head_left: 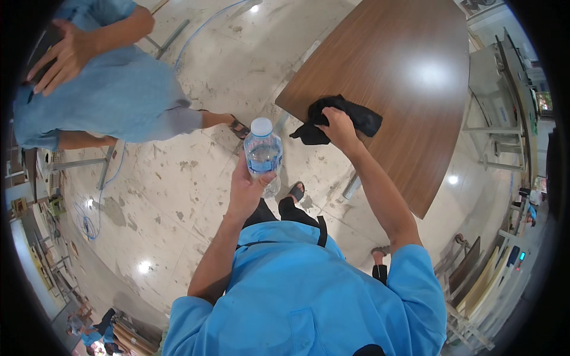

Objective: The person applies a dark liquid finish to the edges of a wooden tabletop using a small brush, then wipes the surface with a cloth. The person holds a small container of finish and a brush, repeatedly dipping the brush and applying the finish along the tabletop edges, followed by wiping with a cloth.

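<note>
A clear plastic water bottle [263,155] with a white cap and a blue label stands upright in my left hand [246,188], whose fingers wrap round its lower half. Over the near left edge of the brown wooden table, my right hand [338,127] pinches a black cloth [363,118]. Part of that cloth lies bunched on the tabletop, and one end hangs past the edge. My right fingertips are partly hidden in its folds.
The wood-grain table [409,77] reaches away to the far right. At the left sits a person in blue clothes [113,95], one sandalled foot out towards me. A blue cable [89,228] coils on the stained floor. Shelving with boards [484,279] lines the right side.
</note>
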The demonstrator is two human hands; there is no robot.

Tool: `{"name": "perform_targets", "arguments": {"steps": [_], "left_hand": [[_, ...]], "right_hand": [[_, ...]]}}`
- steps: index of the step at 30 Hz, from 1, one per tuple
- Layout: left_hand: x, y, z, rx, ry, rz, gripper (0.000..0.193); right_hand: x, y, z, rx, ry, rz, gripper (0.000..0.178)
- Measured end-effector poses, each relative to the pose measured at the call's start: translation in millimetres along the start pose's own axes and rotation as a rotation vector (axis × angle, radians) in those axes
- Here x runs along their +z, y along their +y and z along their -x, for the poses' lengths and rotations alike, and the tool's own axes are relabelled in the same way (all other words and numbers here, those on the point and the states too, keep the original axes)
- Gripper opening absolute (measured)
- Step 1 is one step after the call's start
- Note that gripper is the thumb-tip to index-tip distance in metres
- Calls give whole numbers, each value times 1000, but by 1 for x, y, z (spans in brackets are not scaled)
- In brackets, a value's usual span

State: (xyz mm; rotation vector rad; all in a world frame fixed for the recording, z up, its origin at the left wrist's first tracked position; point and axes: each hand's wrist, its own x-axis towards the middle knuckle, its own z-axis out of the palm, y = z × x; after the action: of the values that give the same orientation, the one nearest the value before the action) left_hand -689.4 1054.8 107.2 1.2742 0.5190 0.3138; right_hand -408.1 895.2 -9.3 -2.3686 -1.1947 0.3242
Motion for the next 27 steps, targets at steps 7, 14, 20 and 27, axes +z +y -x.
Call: {"name": "perform_targets", "arguments": {"steps": [7,14,20,27], "left_hand": [[-3,-5,-9,0,29,30,61],[-6,-9,-8,5,29,36,64],[-12,-16,-6,-47,52,52,63],[-24,-22,8,-30,117,65,61]], "right_hand": [[1,3,-12,65,-43,49,38],[-1,9,-10,16,50,30,34],[-23,29,0,250,217,134,29],[-86,88,99,682,285,147,24]]}}
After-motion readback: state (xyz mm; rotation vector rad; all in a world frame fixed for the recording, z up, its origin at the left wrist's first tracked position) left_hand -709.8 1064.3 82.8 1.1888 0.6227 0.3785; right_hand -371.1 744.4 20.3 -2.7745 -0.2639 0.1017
